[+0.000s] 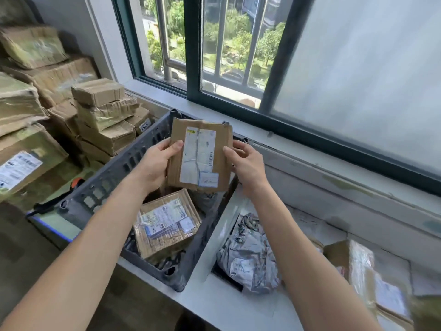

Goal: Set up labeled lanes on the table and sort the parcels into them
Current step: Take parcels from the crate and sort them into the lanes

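I hold a flat brown cardboard parcel (200, 155) with a white shipping label upright above a dark plastic crate (107, 177). My left hand (156, 163) grips its left edge and my right hand (245, 163) grips its right edge. Inside the crate lies another taped cardboard parcel (167, 224) with a label facing up. On the white table (214, 304) to the right of the crate sits a crumpled grey plastic mailer bag (248, 256). Further right lies a taped cardboard box (358, 261), blurred at the frame edge.
Stacks of worn cardboard boxes (47, 103) fill the left side beside the crate. A window with bars (214, 56) and its sill run along the back. An orange-and-black tool (76, 183) lies left of the crate. White sheets of paper (310, 225) lie on the table near the wall.
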The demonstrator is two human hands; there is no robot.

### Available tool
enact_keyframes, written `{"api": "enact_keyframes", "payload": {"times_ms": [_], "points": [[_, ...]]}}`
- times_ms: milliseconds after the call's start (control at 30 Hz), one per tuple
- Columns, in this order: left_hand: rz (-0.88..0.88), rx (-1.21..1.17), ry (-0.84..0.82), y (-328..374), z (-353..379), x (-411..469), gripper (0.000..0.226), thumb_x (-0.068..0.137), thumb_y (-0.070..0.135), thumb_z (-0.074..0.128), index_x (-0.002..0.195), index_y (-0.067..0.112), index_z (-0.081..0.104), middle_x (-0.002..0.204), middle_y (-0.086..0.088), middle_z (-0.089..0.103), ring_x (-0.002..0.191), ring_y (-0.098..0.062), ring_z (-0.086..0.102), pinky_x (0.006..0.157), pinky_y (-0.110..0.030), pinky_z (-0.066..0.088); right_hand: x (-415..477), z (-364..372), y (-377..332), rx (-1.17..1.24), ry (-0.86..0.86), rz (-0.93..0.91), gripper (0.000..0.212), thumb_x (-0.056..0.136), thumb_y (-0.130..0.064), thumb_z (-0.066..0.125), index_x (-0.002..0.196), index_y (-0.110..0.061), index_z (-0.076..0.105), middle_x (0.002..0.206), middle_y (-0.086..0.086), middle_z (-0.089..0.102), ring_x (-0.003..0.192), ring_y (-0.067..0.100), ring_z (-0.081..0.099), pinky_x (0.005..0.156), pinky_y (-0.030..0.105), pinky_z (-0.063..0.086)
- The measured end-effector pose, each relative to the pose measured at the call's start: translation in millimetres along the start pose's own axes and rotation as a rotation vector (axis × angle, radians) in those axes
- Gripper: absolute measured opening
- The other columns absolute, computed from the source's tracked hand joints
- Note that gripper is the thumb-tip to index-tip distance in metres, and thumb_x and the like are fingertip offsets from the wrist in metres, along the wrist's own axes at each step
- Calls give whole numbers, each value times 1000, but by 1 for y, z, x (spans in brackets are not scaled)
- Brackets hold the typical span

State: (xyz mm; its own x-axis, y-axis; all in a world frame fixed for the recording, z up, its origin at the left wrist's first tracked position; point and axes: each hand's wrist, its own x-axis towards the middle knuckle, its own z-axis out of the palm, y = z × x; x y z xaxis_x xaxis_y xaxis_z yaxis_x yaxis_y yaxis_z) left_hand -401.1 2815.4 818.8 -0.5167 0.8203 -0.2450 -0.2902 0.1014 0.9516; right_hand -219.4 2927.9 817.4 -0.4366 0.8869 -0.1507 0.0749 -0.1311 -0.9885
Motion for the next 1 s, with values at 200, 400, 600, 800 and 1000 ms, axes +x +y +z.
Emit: {"api": "enact_keyframes", "payload": {"times_ms": [200,400,600,800,1000], "points": [[23,21,-2,-8,61,-3,31,96,22,63,126,21,62,117,-8,71,102,-24,65,81,-40,52,-16,-67,-3,53,126,-7,31,93,-19,71,123,-12,64,112,7,73,103,22,71,88,35,60],[73,142,-59,-22,119,-1,21,91,17,70,111,23,71,100,4,75,90,-10,69,74,-31,55,-35,-130,5,83,276,9,25,93,-19,71,117,-16,64,111,7,73,102,22,71,86,35,61],[12,224,-158,-52,184,-9,14,92,18,69,103,27,71,94,8,75,82,-6,70,71,-32,58,-64,-183,28,26,436,38,37,96,-14,66,131,-6,59,120,11,69,106,22,68,88,34,60],[-41,301,-217,-86,247,-27,14,92,13,70,104,20,71,88,3,73,60,2,68,49,-19,53,-96,-240,58,-31,537,96,40,96,-15,64,136,-10,57,109,0,68,100,17,67,89,38,59],[-102,307,-294,-116,320,-51,12,91,12,71,102,17,71,82,1,75,64,-9,72,53,-25,58,-124,-313,73,-143,633,127,51,94,-14,64,143,-9,51,132,7,61,113,17,61,97,34,54]]}}
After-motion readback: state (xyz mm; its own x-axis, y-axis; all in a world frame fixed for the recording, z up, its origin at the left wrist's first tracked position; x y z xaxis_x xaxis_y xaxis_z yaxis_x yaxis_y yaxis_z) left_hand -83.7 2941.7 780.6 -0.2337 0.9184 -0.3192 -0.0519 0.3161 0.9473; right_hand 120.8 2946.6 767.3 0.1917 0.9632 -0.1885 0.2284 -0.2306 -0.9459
